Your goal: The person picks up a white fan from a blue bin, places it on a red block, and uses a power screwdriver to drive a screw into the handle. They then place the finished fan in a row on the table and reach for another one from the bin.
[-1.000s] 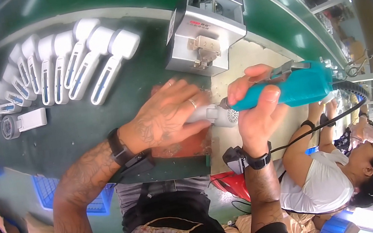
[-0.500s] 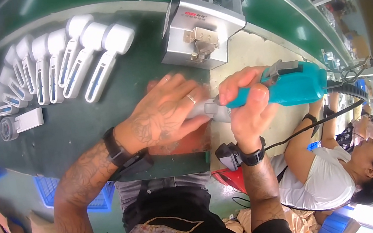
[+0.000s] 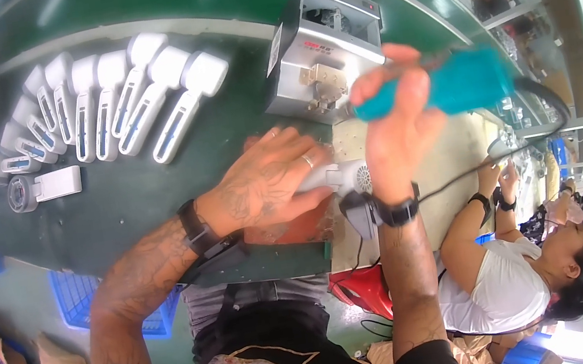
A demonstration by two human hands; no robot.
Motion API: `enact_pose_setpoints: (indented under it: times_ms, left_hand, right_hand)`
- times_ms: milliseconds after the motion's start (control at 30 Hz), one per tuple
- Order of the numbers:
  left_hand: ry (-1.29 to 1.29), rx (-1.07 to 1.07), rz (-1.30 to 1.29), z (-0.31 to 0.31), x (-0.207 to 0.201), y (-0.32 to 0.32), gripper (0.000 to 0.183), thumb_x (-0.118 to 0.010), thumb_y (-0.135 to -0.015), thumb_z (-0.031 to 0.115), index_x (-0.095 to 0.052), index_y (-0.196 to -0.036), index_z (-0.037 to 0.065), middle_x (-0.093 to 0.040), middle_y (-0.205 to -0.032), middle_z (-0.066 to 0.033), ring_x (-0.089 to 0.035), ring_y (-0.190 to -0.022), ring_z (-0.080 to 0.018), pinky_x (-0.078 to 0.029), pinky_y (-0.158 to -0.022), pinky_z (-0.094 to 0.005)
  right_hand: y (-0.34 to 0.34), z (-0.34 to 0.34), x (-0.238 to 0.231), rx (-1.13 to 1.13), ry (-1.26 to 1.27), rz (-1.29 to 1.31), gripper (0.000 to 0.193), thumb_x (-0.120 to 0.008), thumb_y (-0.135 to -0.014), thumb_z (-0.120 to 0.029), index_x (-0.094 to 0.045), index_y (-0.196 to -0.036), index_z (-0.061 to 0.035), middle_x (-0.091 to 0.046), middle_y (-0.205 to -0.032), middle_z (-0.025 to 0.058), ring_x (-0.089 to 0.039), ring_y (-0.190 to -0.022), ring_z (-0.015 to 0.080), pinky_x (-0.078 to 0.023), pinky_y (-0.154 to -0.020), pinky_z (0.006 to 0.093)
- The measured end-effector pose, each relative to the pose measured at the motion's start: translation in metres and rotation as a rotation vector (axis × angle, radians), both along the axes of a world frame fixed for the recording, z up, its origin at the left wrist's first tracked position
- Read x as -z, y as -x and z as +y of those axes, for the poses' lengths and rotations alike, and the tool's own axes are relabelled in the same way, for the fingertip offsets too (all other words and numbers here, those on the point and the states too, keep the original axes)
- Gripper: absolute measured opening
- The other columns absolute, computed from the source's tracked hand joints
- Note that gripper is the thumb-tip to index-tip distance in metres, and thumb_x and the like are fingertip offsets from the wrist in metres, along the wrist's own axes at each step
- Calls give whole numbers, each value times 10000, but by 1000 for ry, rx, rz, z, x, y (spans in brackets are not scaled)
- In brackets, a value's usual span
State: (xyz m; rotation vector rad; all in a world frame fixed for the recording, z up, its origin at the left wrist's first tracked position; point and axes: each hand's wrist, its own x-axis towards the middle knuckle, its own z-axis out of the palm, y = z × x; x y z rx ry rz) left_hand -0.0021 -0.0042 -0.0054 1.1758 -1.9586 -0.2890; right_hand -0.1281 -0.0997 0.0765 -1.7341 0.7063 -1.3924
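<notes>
With its fingers wrapped over it, my left hand (image 3: 267,174) holds a white handheld fan (image 3: 352,176) above a reddish mat (image 3: 284,231) at the near edge of the bench. The fan's round slotted end points right, and most of its handle is hidden under my fingers. My right hand (image 3: 402,105) grips a teal electric screwdriver (image 3: 464,82), raised to the right and apart from the fan. The tool is smeared by motion, and its tip cannot be made out.
Several white fans (image 3: 179,112) lie in a fan-like row at the left, with one more (image 3: 49,187) lying in front. A silver screw-feeder machine (image 3: 320,54) stands beyond my hands. A black cord (image 3: 484,159) trails from the screwdriver. At the right sits a co-worker (image 3: 499,270).
My right hand has lifted the screwdriver up and away from the fan, baring its round end. My left hand keeps its hold. The whole view has shifted slightly.
</notes>
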Motion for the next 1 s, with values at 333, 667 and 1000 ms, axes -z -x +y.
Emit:
enact_pose_setpoints:
  times_ms: [333,667,1000]
  left_hand:
    - [-50,52,-9,2,1,-3,387,-705,-800,220,-618,-1151,81,-598,-1064,-82,-547,-986,-275,-435,-882,-420]
    - [11,55,12,-2,0,-3,354,-712,-809,179,-601,-1114,39,-591,-986,-98,-548,-910,-290,-457,-806,-422]
    - [-54,38,-20,-1,0,-1,339,-707,-851,225,-612,-1128,54,-587,-1023,-92,-540,-937,-291,-450,-810,-420]
  right_hand:
    - [-15,-28,29,-73,56,-52,363,-491,-1051,-343,-541,-1061,16,-593,-724,82,-588,-645,174,-475,-601,309]
    - [40,41,4,-123,-148,-103,624,-549,-963,-595,-513,-1091,14,-519,-669,75,-513,-581,195,-428,-534,331]
    - [59,54,18,-102,-184,-69,664,-557,-937,-640,-487,-1072,6,-507,-655,77,-507,-553,198,-431,-531,337]
